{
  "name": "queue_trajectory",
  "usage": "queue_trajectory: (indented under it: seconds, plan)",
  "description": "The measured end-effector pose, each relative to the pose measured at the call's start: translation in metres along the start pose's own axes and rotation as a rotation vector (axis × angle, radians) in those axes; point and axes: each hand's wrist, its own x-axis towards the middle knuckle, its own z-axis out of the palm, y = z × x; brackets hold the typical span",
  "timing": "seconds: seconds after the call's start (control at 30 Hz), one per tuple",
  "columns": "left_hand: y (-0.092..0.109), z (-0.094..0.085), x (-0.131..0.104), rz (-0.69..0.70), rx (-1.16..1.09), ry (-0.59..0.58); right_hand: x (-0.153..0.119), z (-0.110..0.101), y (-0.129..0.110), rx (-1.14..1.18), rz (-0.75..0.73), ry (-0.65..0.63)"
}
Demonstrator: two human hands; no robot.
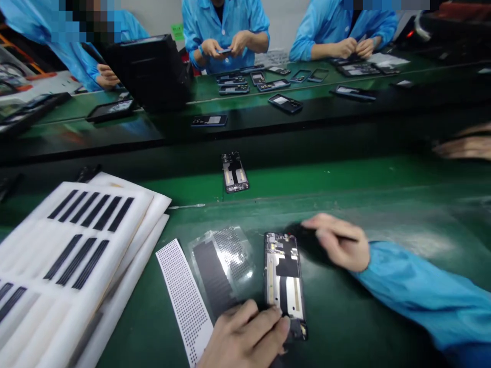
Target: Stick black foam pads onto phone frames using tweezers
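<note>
In the head view, an open phone chassis (285, 283) lies face-up on the green counter (383, 204), near its front edge. The left hand (245, 337) rests on the chassis's lower end, fingers lying flat and close together, pinching nothing. The right hand (337, 243) hovers just beside the chassis's upper right corner, fingers loosely curled; whether it holds anything cannot be told. A perforated white strip (184, 296) and a clear film sheet (222, 268) lie just left, beside foam trays (76, 245). Another chassis (235, 173) lies farther back.
</note>
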Motion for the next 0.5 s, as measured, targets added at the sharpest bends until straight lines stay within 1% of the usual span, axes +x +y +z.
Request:
queue_trajectory:
  seconds: [0.07,0.1,0.13,0.17,0.2,0.23,0.27,0.3,0.33,0.37,0.4,0.43,0.47,0.5]
  plan:
    - [0.003,-0.001,0.002,0.018,0.015,-0.119,-0.007,-0.012,0.003,0.039,0.295,0.317]
    - [0.004,-0.001,0.002,0.018,0.020,-0.168,-0.011,-0.018,0.002,0.091,0.421,0.415]
    - [0.005,-0.001,0.003,0.016,0.024,-0.198,-0.015,-0.024,-0.001,0.162,0.507,0.452]
    - [0.006,-0.001,0.003,0.019,0.026,-0.213,-0.020,-0.029,-0.007,0.238,0.555,0.436]
    - [0.007,-0.001,0.004,0.027,0.030,-0.221,-0.025,-0.032,-0.014,0.305,0.584,0.364]
    - [0.007,0.000,0.005,0.040,0.033,-0.222,-0.032,-0.034,-0.024,0.355,0.596,0.246]
    - [0.007,0.000,0.007,0.050,0.036,-0.227,-0.040,-0.034,-0.036,0.373,0.576,0.082]
    - [0.007,-0.001,0.008,0.064,0.037,-0.224,-0.049,-0.033,-0.048,0.346,0.522,-0.111]
    - [0.007,-0.001,0.010,0.077,0.036,-0.222,-0.059,-0.030,-0.059,0.266,0.437,-0.304]
    - [0.006,-0.001,0.011,0.088,0.033,-0.231,-0.069,-0.025,-0.070,0.128,0.328,-0.476]
    - [0.006,-0.002,0.012,0.096,0.031,-0.248,-0.080,-0.018,-0.080,-0.053,0.203,-0.589]
    - [0.005,-0.002,0.012,0.101,0.032,-0.267,-0.090,-0.012,-0.087,-0.251,0.080,-0.648]
    - [0.005,-0.001,0.012,0.103,0.035,-0.287,-0.100,-0.005,-0.092,-0.440,-0.020,-0.664]
    - [0.005,-0.001,0.011,0.099,0.040,-0.308,-0.108,0.001,-0.096,-0.600,-0.086,-0.650]
